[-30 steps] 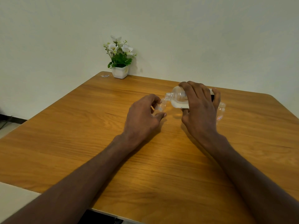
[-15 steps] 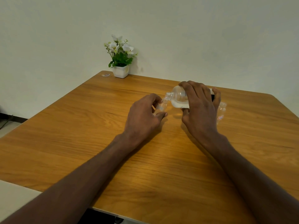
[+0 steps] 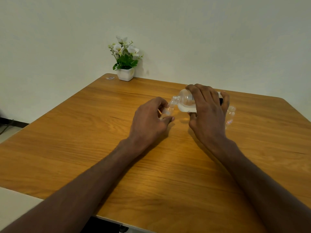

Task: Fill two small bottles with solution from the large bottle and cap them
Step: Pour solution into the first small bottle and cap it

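Note:
My right hand [image 3: 207, 113] grips the large clear bottle [image 3: 185, 102] from above, tipped on its side with its open neck pointing left. White liquid pools along the bottle's lower side. My left hand [image 3: 149, 122] holds a small clear bottle [image 3: 168, 111] on the wooden table [image 3: 84, 140], between thumb and fingers, its mouth right under the large bottle's neck. A second small clear bottle [image 3: 230, 116] with a red label stands upright and uncapped just right of my right hand. No caps are visible.
A white pot of white flowers [image 3: 125, 62] stands at the table's far left corner, against the wall. A small scrap or sticker [image 3: 110, 78] lies beside it. The table's near edge runs across the bottom of the view.
Both hands and the bottles hold nearly the same pose; the large bottle stays tipped over the small one. Only the camera has shifted slightly.

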`<state>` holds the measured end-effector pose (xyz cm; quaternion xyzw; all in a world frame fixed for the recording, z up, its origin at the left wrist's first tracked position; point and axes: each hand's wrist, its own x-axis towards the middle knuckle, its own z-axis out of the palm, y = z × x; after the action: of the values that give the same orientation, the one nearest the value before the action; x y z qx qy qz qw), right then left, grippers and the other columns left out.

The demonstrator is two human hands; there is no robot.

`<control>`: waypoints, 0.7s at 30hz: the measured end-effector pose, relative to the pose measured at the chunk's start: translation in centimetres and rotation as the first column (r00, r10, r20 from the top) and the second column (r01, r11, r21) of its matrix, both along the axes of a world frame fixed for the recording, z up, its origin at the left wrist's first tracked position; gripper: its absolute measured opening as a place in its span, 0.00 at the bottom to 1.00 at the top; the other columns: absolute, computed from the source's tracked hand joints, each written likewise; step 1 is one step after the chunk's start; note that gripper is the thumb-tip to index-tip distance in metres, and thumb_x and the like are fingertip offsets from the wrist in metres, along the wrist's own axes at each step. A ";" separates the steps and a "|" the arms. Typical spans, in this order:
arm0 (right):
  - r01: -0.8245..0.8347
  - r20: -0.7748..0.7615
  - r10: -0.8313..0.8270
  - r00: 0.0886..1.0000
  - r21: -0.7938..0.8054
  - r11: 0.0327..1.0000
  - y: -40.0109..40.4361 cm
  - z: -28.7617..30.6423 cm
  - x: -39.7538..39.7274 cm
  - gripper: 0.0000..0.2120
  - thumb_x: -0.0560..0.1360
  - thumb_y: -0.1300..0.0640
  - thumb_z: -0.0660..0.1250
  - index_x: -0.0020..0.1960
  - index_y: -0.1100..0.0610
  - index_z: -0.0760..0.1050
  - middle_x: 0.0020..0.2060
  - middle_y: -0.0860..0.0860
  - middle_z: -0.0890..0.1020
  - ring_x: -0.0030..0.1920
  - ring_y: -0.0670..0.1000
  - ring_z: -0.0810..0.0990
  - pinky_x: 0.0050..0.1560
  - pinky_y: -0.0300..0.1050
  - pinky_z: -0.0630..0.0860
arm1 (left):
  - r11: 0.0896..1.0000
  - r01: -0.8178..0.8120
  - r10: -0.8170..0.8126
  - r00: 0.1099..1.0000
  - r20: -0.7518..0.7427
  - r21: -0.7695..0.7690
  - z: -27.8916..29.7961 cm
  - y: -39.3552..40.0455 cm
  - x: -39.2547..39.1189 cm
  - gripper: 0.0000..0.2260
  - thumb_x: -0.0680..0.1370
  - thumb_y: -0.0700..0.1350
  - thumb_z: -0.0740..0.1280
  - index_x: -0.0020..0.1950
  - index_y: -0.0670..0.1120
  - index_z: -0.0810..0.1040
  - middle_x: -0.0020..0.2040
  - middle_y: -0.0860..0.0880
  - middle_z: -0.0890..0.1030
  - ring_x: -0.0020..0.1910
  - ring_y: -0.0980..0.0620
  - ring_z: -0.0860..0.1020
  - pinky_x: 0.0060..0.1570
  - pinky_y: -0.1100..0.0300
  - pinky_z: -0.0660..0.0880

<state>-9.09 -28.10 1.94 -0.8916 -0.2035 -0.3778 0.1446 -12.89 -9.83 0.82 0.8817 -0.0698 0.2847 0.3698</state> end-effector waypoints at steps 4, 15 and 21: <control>0.006 0.004 -0.006 1.000 -0.003 1.000 0.0 0.0 0.1 0.41 0.67 0.65 0.77 0.77 0.50 0.68 0.72 0.51 0.74 0.75 0.56 0.69 0.77 0.66 0.56 | 1.000 -0.001 0.001 1.000 -0.006 0.000 0.1 0.0 0.0 0.19 0.73 0.53 0.79 0.60 0.50 0.79 0.52 0.55 0.82 0.46 0.57 0.79 0.47 0.53 0.81; 0.003 -0.008 -0.003 1.000 -0.003 1.000 0.1 0.1 -0.1 0.41 0.67 0.65 0.77 0.77 0.50 0.68 0.72 0.51 0.74 0.76 0.56 0.68 0.78 0.67 0.56 | 1.000 -0.008 0.008 1.000 -0.004 -0.012 0.0 0.0 0.0 0.19 0.72 0.53 0.79 0.59 0.50 0.80 0.51 0.56 0.82 0.46 0.57 0.79 0.47 0.53 0.81; 0.004 -0.015 -0.004 1.000 0.000 1.000 0.1 0.1 -0.1 0.41 0.67 0.65 0.77 0.77 0.50 0.68 0.72 0.51 0.74 0.76 0.56 0.69 0.77 0.67 0.56 | 1.000 -0.003 0.003 1.000 -0.001 -0.010 0.0 0.0 0.0 0.18 0.72 0.53 0.78 0.59 0.50 0.80 0.51 0.56 0.82 0.45 0.57 0.79 0.47 0.52 0.81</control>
<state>-9.15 -28.03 2.05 -0.8949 -0.2008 -0.3712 0.1452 -12.91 -9.80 0.86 0.8801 -0.0667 0.2852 0.3737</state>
